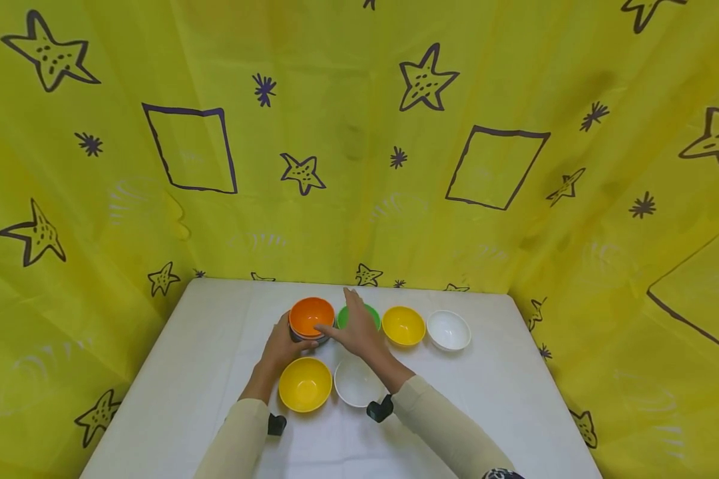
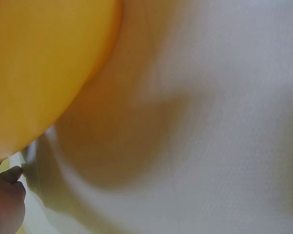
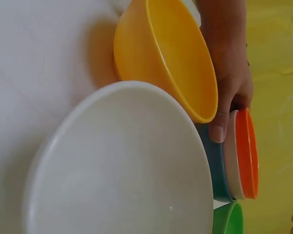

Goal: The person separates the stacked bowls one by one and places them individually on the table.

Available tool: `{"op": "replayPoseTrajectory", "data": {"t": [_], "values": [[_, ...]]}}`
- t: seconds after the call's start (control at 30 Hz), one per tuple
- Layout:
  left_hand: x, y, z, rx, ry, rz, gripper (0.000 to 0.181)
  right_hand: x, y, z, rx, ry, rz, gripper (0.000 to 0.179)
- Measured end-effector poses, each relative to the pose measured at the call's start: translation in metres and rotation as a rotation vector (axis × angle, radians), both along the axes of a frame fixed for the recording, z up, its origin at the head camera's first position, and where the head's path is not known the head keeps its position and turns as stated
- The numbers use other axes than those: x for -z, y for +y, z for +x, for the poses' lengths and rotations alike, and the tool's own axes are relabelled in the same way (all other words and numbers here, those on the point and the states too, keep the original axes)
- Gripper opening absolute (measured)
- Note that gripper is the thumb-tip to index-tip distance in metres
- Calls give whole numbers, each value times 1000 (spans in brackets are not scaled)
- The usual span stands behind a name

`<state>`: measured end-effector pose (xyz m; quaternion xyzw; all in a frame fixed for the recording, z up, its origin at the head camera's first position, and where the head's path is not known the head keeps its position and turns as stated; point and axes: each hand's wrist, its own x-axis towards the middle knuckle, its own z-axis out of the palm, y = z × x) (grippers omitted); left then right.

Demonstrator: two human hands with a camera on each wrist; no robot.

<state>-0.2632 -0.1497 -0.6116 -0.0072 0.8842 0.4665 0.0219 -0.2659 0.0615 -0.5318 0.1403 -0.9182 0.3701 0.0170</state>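
Note:
A nested stack stands at the back left of the row: an orange bowl on top, a whitish bowl under it and a blue-green bowl lowest. My left hand grips this stack from its left and front, the thumb lying on the blue-green side. Fingers straight and thumb spread, my right hand hovers to the right of the stack, its thumb overlapping the orange rim in the head view. Behind that hand a green bowl is partly hidden.
Nearer me are a yellow bowl and a white bowl, the latter partly under my right wrist. Farther right in the back row sit another yellow bowl and white bowl. Yellow curtains surround the white-covered table.

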Motion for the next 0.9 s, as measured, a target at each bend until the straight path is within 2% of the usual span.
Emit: {"op": "replayPoseTrajectory", "data": {"t": [0.27, 0.4, 0.6, 0.8, 0.9], "values": [[-3, -1, 1, 15, 25, 17, 101, 9, -15, -15, -34, -35, 60, 111], [-2, -1, 1, 22, 54, 18, 98, 12, -23, -21, -32, -58, 132, 114], [-1, -1, 1, 24, 52, 14, 93, 15, -35, -24, -20, -74, 240, 116], [0, -3, 1, 27, 79, 0, 94, 17, -42, -25, -30, -73, 337, 113], [1, -4, 0, 27, 86, -7, 96, 19, -43, -27, -32, -76, 359, 113]]}}
